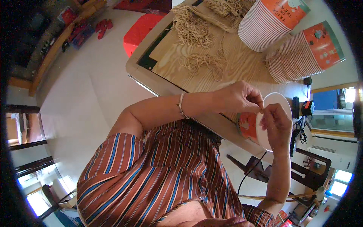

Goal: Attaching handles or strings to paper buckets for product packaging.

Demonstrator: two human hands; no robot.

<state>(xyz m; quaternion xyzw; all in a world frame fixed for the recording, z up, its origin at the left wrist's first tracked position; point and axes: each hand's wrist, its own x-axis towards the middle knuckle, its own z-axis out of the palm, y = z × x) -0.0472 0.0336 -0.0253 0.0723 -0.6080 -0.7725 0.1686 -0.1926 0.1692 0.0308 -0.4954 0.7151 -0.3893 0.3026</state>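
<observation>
My left hand, a bangle on its wrist, reaches in from the left with thumb and fingertips pinched together. Opposite it, my right hand is pinched too, and the fingertips of both hands almost meet. Whatever they hold between them is too small to make out. Right below lies an orange paper cup on its side at the table edge, its wide white mouth turned to the right. My right hand covers part of that mouth. Loose tan twine lies on the wooden board beyond my left hand.
Two tall stacks of paper cups, one farther back and one at the right, lie on the table. A twine heap sits at the far side. A red stool stands left; black cables hang at right.
</observation>
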